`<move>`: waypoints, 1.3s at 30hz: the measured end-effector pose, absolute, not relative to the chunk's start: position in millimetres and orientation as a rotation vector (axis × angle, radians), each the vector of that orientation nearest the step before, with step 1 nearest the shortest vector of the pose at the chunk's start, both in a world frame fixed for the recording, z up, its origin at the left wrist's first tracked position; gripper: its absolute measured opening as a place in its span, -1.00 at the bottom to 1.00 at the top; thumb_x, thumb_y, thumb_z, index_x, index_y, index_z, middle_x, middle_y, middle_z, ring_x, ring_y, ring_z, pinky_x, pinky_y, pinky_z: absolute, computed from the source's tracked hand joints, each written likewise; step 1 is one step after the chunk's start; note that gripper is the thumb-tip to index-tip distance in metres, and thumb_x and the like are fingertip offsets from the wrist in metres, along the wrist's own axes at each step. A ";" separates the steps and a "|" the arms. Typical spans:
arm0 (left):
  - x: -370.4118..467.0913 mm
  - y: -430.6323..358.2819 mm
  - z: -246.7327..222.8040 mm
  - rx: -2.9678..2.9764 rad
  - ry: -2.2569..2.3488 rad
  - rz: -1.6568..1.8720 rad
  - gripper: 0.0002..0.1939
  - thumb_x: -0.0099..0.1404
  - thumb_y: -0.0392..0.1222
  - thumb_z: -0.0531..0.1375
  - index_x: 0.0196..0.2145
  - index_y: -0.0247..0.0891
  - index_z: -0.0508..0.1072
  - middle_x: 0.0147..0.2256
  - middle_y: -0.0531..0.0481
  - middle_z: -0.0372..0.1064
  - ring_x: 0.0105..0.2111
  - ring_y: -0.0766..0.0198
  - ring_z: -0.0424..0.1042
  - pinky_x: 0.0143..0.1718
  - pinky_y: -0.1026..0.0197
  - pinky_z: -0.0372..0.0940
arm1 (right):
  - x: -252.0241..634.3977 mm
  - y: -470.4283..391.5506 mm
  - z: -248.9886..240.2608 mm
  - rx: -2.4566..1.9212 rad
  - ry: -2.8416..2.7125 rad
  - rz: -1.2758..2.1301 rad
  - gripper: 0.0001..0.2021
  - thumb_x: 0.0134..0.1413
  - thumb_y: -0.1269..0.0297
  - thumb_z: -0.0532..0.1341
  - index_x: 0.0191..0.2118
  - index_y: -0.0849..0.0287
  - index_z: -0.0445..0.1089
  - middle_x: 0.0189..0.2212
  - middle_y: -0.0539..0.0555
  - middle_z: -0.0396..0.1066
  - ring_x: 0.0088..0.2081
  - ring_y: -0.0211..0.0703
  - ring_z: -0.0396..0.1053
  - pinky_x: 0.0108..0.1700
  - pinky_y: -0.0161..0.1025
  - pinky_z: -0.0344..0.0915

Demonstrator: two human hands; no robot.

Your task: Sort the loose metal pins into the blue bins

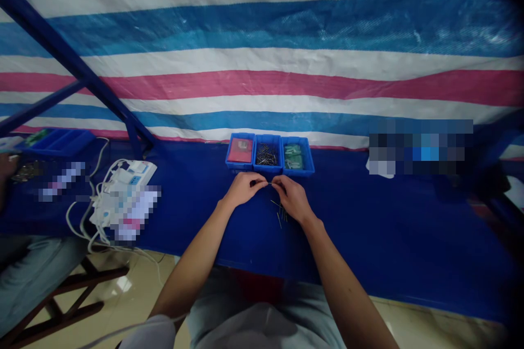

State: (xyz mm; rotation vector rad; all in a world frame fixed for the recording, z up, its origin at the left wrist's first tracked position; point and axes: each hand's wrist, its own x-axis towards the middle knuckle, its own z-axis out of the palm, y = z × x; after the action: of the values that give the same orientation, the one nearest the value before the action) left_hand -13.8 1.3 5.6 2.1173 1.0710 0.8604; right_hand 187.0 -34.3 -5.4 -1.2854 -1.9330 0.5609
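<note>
My left hand [244,187] and my right hand [291,196] meet over the blue table, fingertips pinched close together. Between them is a thin metal pin [269,184], mostly covered by the fingers, with both hands closed on it. Several loose thin metal pins [279,220] lie on the table just under my right hand. Beyond the hands stands a blue bin of dark metal pins [267,156]. To its left, another blue bin holds a pink-red piece [239,151]; to its right, a third holds small pale green pieces [293,157], whose kind I cannot make out.
White power strips with cables [123,191] lie to the left on the blue table [352,229]. Farther left are a blue divided tray [61,142] and another person's hand [9,166]. A blue metal frame [82,71] slants up there. A striped sheet [262,82] hangs behind.
</note>
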 end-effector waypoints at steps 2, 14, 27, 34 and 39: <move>-13.8 1.4 5.5 2.116 1.074 0.856 -0.83 0.37 -0.16 0.22 -0.27 -0.25 0.60 -0.31 -0.02 0.56 -0.37 0.27 0.46 -0.31 0.27 0.28 | 187.2 -34.1 -5.9 -1.299 -1.938 0.561 -0.87 0.34 0.29 0.09 -0.16 0.07 0.38 -0.21 0.05 0.51 -0.21 -0.08 0.46 -0.17 -0.22 0.27; -14.1 2.5 3.3 2.115 1.067 0.861 -0.83 0.37 -0.14 0.23 -0.27 -0.24 0.60 -0.32 -0.01 0.55 -0.37 0.27 0.46 -0.30 0.27 0.28 | 187.0 -34.4 -5.2 -1.320 -1.943 0.531 -0.82 0.37 0.24 0.06 -0.15 0.08 0.40 -0.20 0.06 0.52 -0.19 -0.07 0.47 -0.17 -0.22 0.27; -14.2 2.9 2.8 2.107 1.067 0.864 -0.82 0.37 -0.14 0.22 -0.29 -0.23 0.60 -0.33 -0.01 0.56 -0.37 0.27 0.47 -0.28 0.26 0.30 | 187.9 -34.7 -4.5 -1.354 -1.965 0.510 -0.77 0.40 0.21 0.02 -0.17 0.08 0.41 -0.22 0.08 0.52 -0.23 -0.07 0.47 -0.21 -0.23 0.26; -14.1 2.4 3.9 2.099 1.061 0.868 -0.82 0.37 -0.14 0.22 -0.28 -0.24 0.60 -0.33 -0.01 0.55 -0.36 0.27 0.47 -0.28 0.27 0.29 | 188.3 -34.2 -4.2 -1.387 -1.972 0.492 -0.74 0.41 0.19 0.01 -0.25 0.09 0.39 -0.30 0.06 0.51 -0.32 -0.12 0.45 -0.29 -0.27 0.21; -13.8 2.2 5.3 2.100 1.069 0.863 -0.81 0.37 -0.13 0.22 -0.29 -0.24 0.60 -0.33 -0.02 0.56 -0.37 0.26 0.48 -0.28 0.26 0.30 | 188.0 -34.6 -3.3 -1.403 -1.978 0.467 -0.68 0.41 0.15 -0.01 -0.33 0.10 0.37 -0.38 0.06 0.48 -0.37 -0.11 0.41 -0.32 -0.26 0.18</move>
State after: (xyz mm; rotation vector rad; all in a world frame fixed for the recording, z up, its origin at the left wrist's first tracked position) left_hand -13.8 2.2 5.3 2.0997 1.0686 0.8635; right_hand 188.0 -34.6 -3.3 -1.4029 -1.9778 0.4673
